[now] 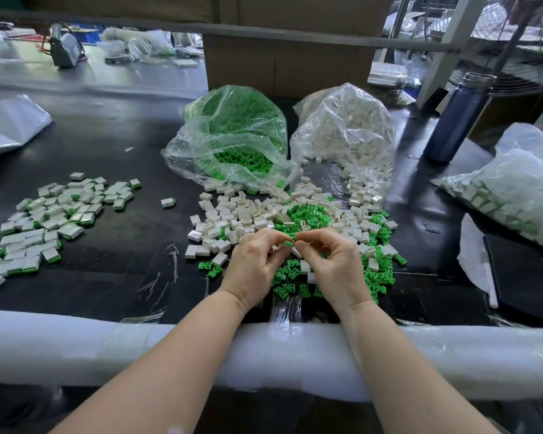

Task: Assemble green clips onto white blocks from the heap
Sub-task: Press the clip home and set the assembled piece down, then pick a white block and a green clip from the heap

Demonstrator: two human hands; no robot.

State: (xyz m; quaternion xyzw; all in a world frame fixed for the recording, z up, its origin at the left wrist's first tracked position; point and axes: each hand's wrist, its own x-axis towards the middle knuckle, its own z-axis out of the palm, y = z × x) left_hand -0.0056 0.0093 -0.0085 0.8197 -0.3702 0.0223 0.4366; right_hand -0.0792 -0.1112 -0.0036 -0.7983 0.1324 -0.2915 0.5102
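A mixed heap of white blocks (232,220) and green clips (308,216) lies on the black table in front of me. My left hand (254,264) and my right hand (333,264) meet over its near edge. Between their fingertips sit a green clip (289,244) and a white block (296,252), mostly hidden by my fingers. The left hand pinches the white block; the right thumb and forefinger press on the green clip. More green clips (290,274) lie under my wrists.
Open bags of green clips (232,136) and white blocks (345,130) stand behind the heap. Assembled pieces (47,220) spread at the left; a bag of them (508,189) lies right. A blue bottle (458,120), a black pad (524,277) and a padded table edge (138,349) surround the work.
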